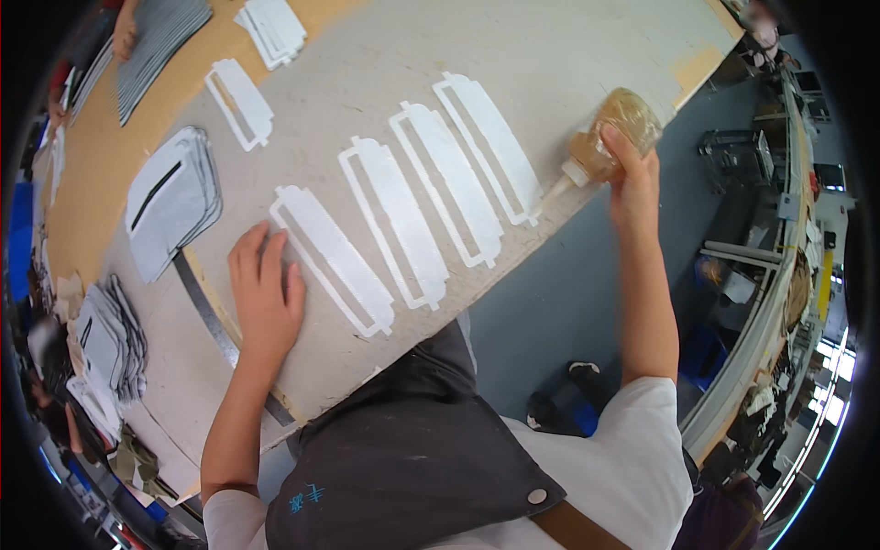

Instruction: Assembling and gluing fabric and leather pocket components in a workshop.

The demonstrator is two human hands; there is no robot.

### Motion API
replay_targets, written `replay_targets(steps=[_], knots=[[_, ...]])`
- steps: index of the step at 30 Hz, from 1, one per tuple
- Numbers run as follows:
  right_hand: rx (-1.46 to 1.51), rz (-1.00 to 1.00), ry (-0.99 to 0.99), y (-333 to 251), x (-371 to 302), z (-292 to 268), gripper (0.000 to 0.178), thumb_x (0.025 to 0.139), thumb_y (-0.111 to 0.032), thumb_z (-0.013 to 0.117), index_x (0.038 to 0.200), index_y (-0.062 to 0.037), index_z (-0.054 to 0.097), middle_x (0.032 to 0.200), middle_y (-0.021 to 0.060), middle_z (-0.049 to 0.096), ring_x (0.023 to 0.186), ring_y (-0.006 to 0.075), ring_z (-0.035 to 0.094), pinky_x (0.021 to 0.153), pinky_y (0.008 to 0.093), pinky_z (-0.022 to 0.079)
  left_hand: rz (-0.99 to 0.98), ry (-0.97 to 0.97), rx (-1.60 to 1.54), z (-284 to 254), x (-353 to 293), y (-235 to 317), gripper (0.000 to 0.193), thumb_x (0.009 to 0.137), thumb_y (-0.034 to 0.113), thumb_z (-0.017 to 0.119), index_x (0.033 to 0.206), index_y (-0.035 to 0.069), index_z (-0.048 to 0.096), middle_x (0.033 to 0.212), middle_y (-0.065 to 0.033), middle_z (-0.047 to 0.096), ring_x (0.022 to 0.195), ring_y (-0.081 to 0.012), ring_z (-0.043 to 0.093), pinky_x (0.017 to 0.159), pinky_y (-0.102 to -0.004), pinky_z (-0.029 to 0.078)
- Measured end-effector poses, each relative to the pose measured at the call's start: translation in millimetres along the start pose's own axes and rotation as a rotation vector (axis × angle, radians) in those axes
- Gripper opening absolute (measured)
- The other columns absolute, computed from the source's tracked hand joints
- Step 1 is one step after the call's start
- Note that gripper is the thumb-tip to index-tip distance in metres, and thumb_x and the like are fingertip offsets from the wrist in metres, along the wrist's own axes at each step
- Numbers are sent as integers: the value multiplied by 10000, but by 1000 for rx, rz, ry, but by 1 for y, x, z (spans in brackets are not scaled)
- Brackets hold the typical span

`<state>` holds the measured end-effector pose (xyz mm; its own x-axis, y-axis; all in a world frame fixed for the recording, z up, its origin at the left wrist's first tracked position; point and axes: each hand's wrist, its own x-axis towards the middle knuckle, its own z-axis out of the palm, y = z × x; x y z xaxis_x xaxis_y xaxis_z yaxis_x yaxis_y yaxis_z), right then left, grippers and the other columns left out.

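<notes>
My right hand point(632, 174) is wrapped round a tan glue bottle point(628, 115), tilted so its pale nozzle points down at the lower end of the rightmost white cut-out piece point(500, 137). Several such flat white pieces with long slots lie side by side on the table, among them the leftmost one point(344, 275) of the row. Resting on the tabletop with fingers apart, my left hand point(266, 284) lies beside that leftmost piece and holds nothing. Whether glue is leaving the nozzle cannot be made out.
Grey slotted panels point(174, 202) are stacked left of my left hand, above a metal ruler point(203, 302). More grey panels point(110, 335) pile up at the far left. White pieces point(272, 32) lie further back. Another person's hand point(125, 38) is by grey sheets point(165, 50).
</notes>
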<state>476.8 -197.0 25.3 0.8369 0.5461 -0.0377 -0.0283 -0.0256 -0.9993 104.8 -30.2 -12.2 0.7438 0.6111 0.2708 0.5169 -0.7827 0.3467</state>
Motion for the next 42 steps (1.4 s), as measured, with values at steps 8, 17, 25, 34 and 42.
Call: replay_targets(steps=[8,17,25,34,42], knots=[[103,73,-122,37,24,-88,525,888,-282,631,1302,13,500,1094,76,600,1018,207,598,929,398,482,7,121,-54,6,-8,5,420,747,91,660,1139,-21,562,1238,-232,486,1169,-413,469,1000,-479,399],[555,275,-164,17,57,-34,554,1004,-300,476,1427,23,319,1386,200,461,1313,287,435,1071,374,407,8,149,27,5,-19,6,399,788,147,640,1148,-5,556,1213,-181,493,1183,-336,449,981,-426,415],[686,176,-292,20,81,-16,567,973,-311,543,1393,22,357,1387,202,452,1304,307,439,1056,374,428,7,123,-80,1,-11,8,391,795,132,628,1152,-8,555,1233,-191,488,1186,-351,450,986,-436,410],[429,-5,-128,36,75,44,384,910,-228,649,1219,-34,528,1195,115,602,1109,253,590,918,385,502,-31,11,-40,-7,-8,1,408,770,68,638,1163,-6,554,1255,-214,475,1176,-396,454,982,-469,400],[316,-106,-44,12,62,76,399,862,-174,698,1180,-16,515,1094,81,595,1017,206,616,863,357,526,-36,-34,-30,-8,-9,3,419,775,31,625,1182,-10,539,1298,-213,452,1176,-413,440,978,-483,396]])
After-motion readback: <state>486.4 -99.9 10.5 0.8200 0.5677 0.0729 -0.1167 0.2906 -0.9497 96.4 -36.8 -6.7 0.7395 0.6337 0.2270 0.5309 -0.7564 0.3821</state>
